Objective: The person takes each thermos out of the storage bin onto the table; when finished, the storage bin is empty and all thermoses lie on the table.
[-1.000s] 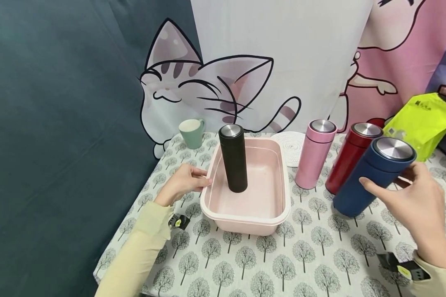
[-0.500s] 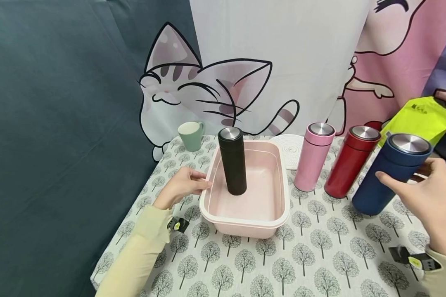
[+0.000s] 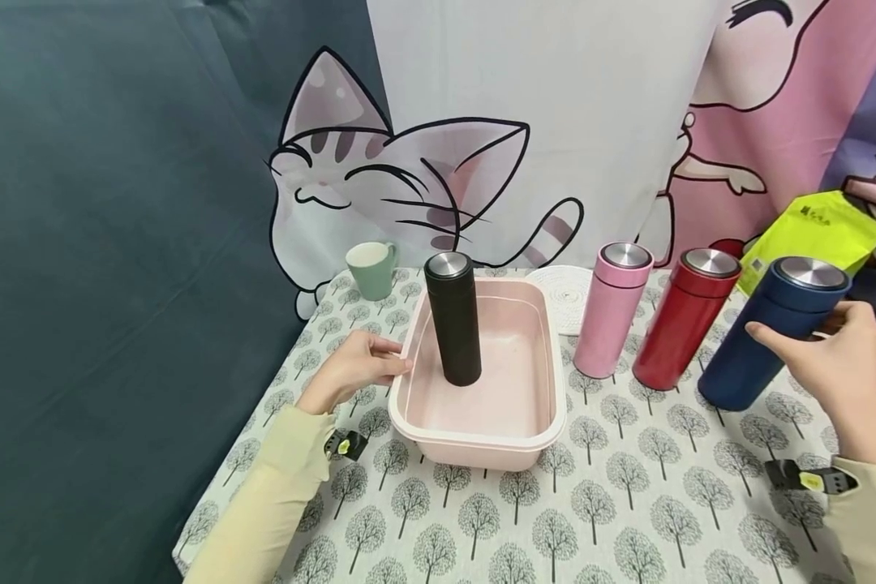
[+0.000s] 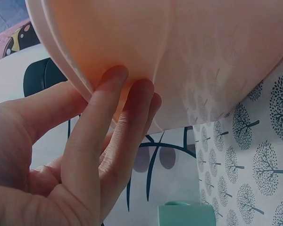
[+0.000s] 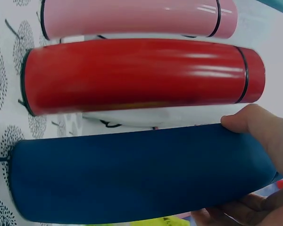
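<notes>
My left hand (image 3: 358, 367) pinches the left rim of a pale pink plastic basin (image 3: 479, 456). In the left wrist view its thumb is inside the rim and its fingers lie along the outer wall. A black thermos (image 3: 456, 324) stands upright in the basin's left half. At the far right, my right hand (image 3: 839, 357) grips a blue thermos (image 3: 762, 345) near its top, thumb on the near side, fingers partly hidden behind it. Left of it stand a red thermos (image 3: 682, 324) and a pink thermos (image 3: 609, 316), all three in a row.
A green mug (image 3: 371, 272) stands behind the basin on the left. A round white woven mat (image 3: 564, 296) lies behind the basin's right corner. A bright yellow-green bag (image 3: 818, 231) sits at the back right. Tree-print cloth (image 3: 606, 519) covers the table.
My right hand has carried the blue thermos to the right, away from the red one, and then slightly back. The left hand stays on the basin's rim.
</notes>
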{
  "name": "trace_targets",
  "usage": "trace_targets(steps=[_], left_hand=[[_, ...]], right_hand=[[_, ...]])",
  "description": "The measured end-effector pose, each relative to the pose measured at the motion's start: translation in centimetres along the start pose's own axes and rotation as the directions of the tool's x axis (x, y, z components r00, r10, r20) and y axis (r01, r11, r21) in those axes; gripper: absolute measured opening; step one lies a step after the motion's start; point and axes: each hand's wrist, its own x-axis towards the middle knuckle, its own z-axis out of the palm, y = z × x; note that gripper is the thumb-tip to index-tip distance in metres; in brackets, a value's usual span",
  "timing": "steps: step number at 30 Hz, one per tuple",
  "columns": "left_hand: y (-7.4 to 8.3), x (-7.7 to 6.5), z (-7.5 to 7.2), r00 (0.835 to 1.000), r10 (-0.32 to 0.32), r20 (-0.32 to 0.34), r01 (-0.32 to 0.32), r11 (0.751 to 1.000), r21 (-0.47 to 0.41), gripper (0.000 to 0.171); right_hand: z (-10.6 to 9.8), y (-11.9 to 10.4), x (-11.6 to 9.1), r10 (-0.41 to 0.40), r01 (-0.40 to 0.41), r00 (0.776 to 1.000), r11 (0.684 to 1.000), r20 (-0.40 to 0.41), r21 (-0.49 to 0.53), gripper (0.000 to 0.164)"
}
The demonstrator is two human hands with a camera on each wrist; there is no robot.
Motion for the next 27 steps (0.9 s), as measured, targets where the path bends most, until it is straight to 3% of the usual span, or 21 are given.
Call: trace_targets(steps=[17, 22, 27], left_hand=[[-0.1, 0.0, -0.1, 0.999, -0.026, -0.022, 0.026, 0.999, 0.019, 0.041], [-0.2, 0.0, -0.1, 1.0, -0.028, -0.01, 0.028, 1.0, 0.006, 0.042], [-0.2, 0.0, -0.1, 1.0, -0.025, -0.001, 0.025, 1.0, 0.009, 0.042]], right_hand=[[0.0, 0.0, 0.0, -0.002, 0.003, 0.998, 1.0, 0.062, -0.018, 0.098], [0.1, 0.1, -1.0, -0.032, 0.032, 0.999, 0.999, -0.042, 0.014, 0.087], [-0.1, 0.2, -2.0, 0.036, -0.022, 0.986, 0.996, -0.163, 0.088, 0.077]])
